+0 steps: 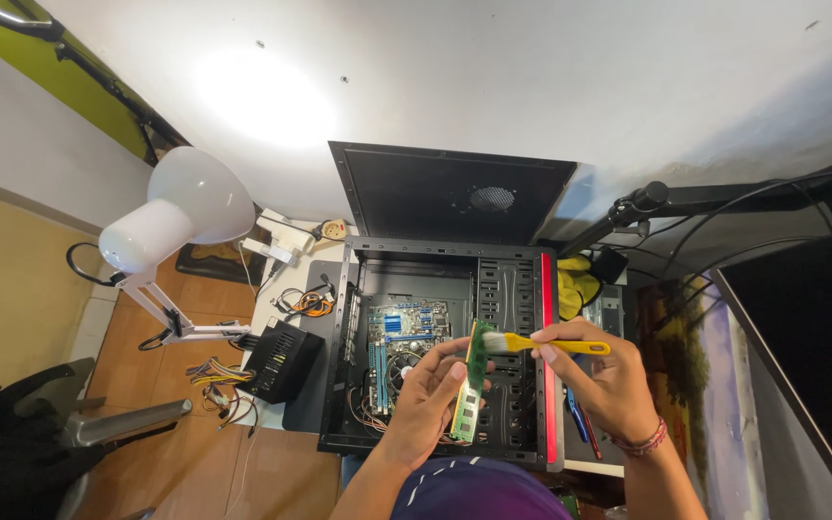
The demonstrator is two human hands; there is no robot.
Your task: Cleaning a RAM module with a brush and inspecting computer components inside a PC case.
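Over the open computer case (pixel 435 279), the left hand (pixel 426 395) pinches a green memory stick (pixel 472 385) upright; the right hand's (pixel 609 380) grip pinches a yellow brush (pixel 543 343), bristles touching the stick's far end.

A white surface (pixel 272 313) carries an open computer case (pixel 445 438); to its left lie a black power supply (pixel 281 361) and an orange cable coil (pixel 312 304).

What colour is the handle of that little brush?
Yellow; the brush in the right hand shows in the head view.
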